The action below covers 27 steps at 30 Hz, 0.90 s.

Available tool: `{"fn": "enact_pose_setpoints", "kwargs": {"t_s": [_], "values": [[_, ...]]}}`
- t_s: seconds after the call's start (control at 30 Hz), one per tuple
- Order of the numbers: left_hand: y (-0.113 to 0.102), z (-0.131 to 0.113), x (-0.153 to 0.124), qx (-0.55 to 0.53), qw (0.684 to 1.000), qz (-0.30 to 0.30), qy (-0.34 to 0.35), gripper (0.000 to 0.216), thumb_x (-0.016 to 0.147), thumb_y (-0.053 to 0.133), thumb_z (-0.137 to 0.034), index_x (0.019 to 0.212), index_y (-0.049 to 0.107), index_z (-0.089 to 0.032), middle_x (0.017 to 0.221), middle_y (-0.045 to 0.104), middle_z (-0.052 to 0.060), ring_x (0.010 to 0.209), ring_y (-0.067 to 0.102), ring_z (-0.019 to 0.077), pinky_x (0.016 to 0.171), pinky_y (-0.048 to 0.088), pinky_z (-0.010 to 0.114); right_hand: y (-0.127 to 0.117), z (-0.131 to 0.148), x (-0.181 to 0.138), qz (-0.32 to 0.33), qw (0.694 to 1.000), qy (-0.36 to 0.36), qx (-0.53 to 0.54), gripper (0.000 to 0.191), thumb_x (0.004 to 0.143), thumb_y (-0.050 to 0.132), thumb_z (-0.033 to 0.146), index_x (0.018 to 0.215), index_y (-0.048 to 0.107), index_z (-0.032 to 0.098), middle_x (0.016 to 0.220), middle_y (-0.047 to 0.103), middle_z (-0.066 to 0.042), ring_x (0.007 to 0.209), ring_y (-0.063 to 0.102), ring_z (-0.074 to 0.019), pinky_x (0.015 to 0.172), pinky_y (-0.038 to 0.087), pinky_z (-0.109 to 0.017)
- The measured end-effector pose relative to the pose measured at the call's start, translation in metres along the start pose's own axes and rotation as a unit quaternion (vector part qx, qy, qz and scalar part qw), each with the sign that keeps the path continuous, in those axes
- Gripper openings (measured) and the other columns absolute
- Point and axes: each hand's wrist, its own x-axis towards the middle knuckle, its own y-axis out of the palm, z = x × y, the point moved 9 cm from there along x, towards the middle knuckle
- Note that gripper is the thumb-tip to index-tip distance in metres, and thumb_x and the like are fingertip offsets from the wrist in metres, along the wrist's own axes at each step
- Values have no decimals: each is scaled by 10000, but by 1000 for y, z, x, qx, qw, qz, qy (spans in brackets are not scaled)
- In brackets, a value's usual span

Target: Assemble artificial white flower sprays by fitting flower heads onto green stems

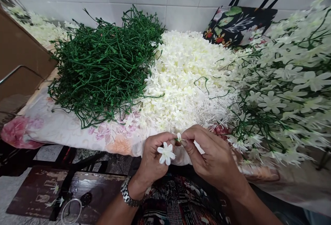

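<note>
My left hand (155,159) is closed at the table's front edge, with thumb and forefinger pinching what looks like a green stem, mostly hidden by the fingers. A white artificial flower (167,153) with open petals sticks out from this hand. Fingertips of my right hand (209,156) pinch a small white blossom (179,136) right against the left fingertips. Just beyond both hands lies a heap of loose white artificial petals (181,83). Thin white stamen strands (216,106) lie at its right side.
A tangled pile of green plastic stems (103,66) covers the table's left part. Stemmed white flowers (271,102) are heaped on the right. Against the tiled wall rests a black floral bag (238,27). A brown cardboard box (23,52) stands at far left, above a floral tablecloth (64,128).
</note>
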Motion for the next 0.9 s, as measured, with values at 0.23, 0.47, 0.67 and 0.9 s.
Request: {"fn": "enact_pose_setpoints", "kwargs": {"t_s": [0.23,0.47,0.67,0.9], "values": [[1,1,0,4,1000,7,-2,361,819,479,-306,516,317,-194,501,250,-54,479,210,80,416,187,220,3,-1,2,-8,1000,4,6,136,867,442,97,779,508,176,650,526,-9,586,513,-113,542,434,-229],[5,-8,3,18,1000,14,21,325,784,462,-262,512,297,-194,500,252,-56,482,211,82,444,214,223,5,-2,2,0,1000,12,-7,154,860,428,99,757,504,184,628,509,6,566,502,-107,528,417,-222],[5,-5,2,21,1000,0,23,308,780,448,-214,530,268,-201,503,228,-64,476,181,79,435,202,219,9,0,2,-15,1000,5,-8,160,860,434,81,748,488,182,628,495,7,563,480,-102,523,402,-219],[3,4,0,23,1000,14,-15,328,762,503,-253,528,279,-199,515,245,-62,489,206,76,435,197,207,7,1,0,-10,1000,-9,22,142,879,443,111,786,528,177,660,531,-6,602,516,-115,551,437,-236]]}}
